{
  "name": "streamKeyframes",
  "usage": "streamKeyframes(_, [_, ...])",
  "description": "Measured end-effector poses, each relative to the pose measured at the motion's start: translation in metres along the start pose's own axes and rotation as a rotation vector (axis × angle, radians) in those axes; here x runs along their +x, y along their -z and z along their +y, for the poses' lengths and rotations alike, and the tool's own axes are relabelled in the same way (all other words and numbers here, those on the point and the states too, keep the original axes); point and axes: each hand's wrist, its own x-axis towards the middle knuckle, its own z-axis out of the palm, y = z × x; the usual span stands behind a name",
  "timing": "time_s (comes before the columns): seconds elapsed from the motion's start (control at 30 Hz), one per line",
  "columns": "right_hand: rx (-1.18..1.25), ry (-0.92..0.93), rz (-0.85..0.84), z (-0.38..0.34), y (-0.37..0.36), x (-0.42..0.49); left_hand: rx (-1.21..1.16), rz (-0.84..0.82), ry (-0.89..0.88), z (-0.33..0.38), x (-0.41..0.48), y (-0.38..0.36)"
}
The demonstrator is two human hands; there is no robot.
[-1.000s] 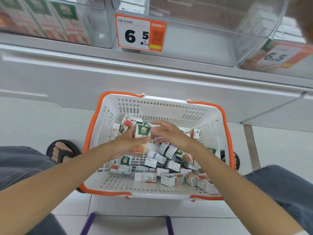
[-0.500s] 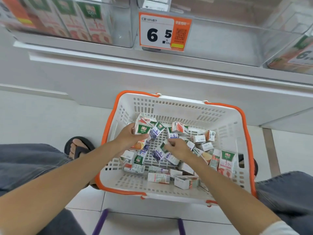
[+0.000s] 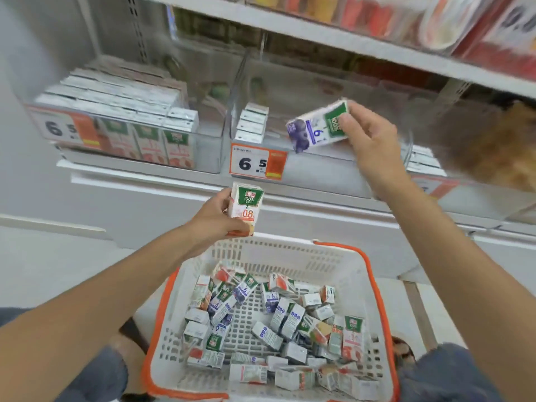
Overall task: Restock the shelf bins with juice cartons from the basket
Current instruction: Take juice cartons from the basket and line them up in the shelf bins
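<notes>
Two cartons above basket [image 3: 290,253]: right grip [image 3: 374,140] pinches purple carton [image 3: 317,126], tilted, high above it at clear bin [image 3: 324,166]; left grip [image 3: 214,219] clasps orange carton [image 3: 245,208] just over far rim. Risk: tilted carton snags bin wall, falls.

The middle price tag [image 3: 256,165] reads a large black "6" and a smaller "5". The left price tag [image 3: 66,129] shows the same "6" and "5". The orange carton [image 3: 246,208] carries "100%" on its green panel and "0.8" below. The purple carton [image 3: 317,126] shows "100%" and "6". Finer print is blurred.
</notes>
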Motion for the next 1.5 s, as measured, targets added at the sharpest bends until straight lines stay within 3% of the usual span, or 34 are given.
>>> streamKeyframes(0.1, [-0.229, 0.071, -0.021, -0.007, 0.002, 0.036, -0.007, 0.041, -0.075, 0.024, -0.001, 0.005])
streamKeyframes(0.2, [-0.503, -0.024, -0.221, 0.007, -0.023, 0.054, -0.040, 0.066, -0.091, 0.032, -0.004, 0.010])
streamKeyframes(0.3, [-0.443, -0.262, -0.553, 0.020, -0.054, 0.057, -0.065, 0.093, -0.077, 0.036, -0.007, 0.017])
streamKeyframes(0.37, [-0.371, -0.375, -0.674, 0.019, -0.064, 0.058, -0.079, 0.105, -0.081, 0.040, -0.010, 0.021])
streamKeyframes(0.5, [-0.275, -0.163, -0.508, 0.002, -0.058, 0.051, -0.052, 0.089, -0.108, 0.056, -0.013, 0.012])
streamKeyframes(0.6, [-0.074, -0.214, -0.625, -0.014, -0.036, 0.026, -0.009, 0.030, -0.143, 0.075, -0.009, -0.017])
streamKeyframes(0.67, [-0.085, -0.215, -0.654, -0.017, -0.013, 0.010, 0.008, -0.015, -0.176, 0.087, -0.002, -0.048])
streamKeyframes(0.73, [-0.089, -0.161, -0.540, -0.020, 0.021, 0.001, 0.048, -0.044, -0.235, 0.099, 0.006, -0.084])
streamKeyframes(0.93, [-0.136, -0.066, -0.084, -0.007, 0.152, -0.007, 0.468, -0.015, -0.506, 0.134, 0.056, -0.186])
streamKeyframes(1.07, [-0.199, -0.066, 0.134, 0.026, 0.217, 0.002, 0.733, -0.038, -0.532, 0.140, 0.100, -0.227])
streamKeyframes(1.2, [-0.301, -0.132, 0.247, 0.069, 0.247, 0.031, 0.971, -0.098, -0.531, 0.135, 0.136, -0.239])
streamKeyframes(1.37, [-0.432, -0.243, 0.234, 0.122, 0.241, 0.075, 0.905, -0.117, -0.560, 0.111, 0.150, -0.237])
streamKeyframes(1.43, [-0.398, -0.305, 0.078, 0.142, 0.238, 0.087, 0.910, -0.101, -0.589, 0.102, 0.149, -0.236])
streamKeyframes(1.5, [-0.319, -0.441, -0.193, 0.158, 0.233, 0.097, 0.916, -0.088, -0.616, 0.099, 0.150, -0.235])
